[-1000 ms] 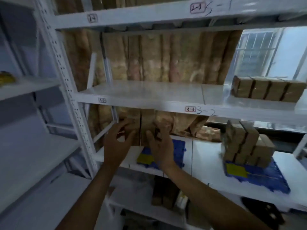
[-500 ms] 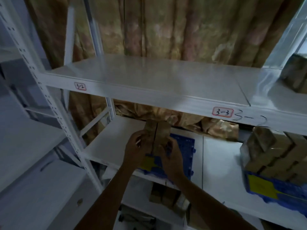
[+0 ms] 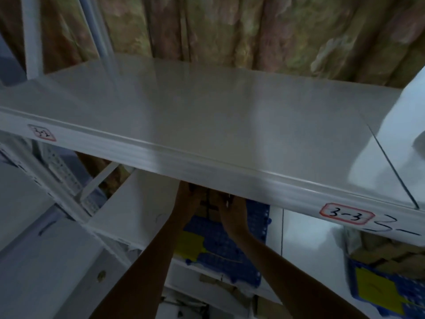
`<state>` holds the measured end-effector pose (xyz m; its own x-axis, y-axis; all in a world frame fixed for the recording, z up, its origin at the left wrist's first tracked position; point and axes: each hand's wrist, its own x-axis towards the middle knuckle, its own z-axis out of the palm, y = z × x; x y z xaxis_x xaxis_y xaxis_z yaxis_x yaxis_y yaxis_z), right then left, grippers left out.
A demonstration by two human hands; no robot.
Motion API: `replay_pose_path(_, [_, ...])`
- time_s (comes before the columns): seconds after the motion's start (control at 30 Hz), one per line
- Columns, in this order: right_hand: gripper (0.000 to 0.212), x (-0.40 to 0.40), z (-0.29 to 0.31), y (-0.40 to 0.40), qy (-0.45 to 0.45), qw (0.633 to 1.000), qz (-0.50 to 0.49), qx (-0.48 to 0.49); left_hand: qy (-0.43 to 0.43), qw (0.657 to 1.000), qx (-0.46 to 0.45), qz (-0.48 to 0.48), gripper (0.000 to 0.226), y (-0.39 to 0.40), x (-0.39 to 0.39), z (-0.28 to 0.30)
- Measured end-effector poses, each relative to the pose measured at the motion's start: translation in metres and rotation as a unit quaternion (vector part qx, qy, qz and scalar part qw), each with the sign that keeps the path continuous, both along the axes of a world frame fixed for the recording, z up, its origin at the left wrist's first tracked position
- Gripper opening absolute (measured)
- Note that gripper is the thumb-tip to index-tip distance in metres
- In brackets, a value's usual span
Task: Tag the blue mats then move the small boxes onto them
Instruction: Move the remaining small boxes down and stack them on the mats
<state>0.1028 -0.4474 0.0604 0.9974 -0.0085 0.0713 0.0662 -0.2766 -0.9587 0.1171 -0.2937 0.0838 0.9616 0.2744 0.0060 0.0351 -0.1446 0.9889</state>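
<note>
Both hands reach under the white shelf board marked 3-3 (image 3: 207, 166). My left hand (image 3: 189, 201) and my right hand (image 3: 231, 209) press from either side on small brown boxes (image 3: 208, 207), whose tops are hidden by the board's front edge. Below them, on the lower shelf, lies a blue mat (image 3: 230, 245) with a yellow tag (image 3: 189, 246) stuck near its front left corner. A second blue mat (image 3: 391, 293) with a yellow tag (image 3: 373, 288) lies at the right edge, carrying stacked brown boxes (image 3: 381, 252).
A patterned curtain (image 3: 230, 31) hangs behind the rack. White perforated uprights (image 3: 62, 173) stand at the left, with another white shelf unit (image 3: 34, 261) beside them. More cardboard lies on the level below (image 3: 220, 282).
The view has dropped and moved closer to the rack. My hands have carried the boxes down and forward over the left blue mat, partly under the shelf board.
</note>
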Motion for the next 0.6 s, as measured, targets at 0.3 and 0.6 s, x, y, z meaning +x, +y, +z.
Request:
replay_pose_path(0.3, [0.057,-0.046,0.027,-0.037,-0.01,0.998,0.022,-0.056,-0.014,0.997,0.079,0.01,0.07,-0.007,-0.064,0.006])
replay_pose_path(0.6, [0.051,-0.206,0.126,-0.111,-0.059,0.991,0.071,-0.102,-0.074,0.979,0.167,-0.092,0.021,-0.1,-0.229,0.126])
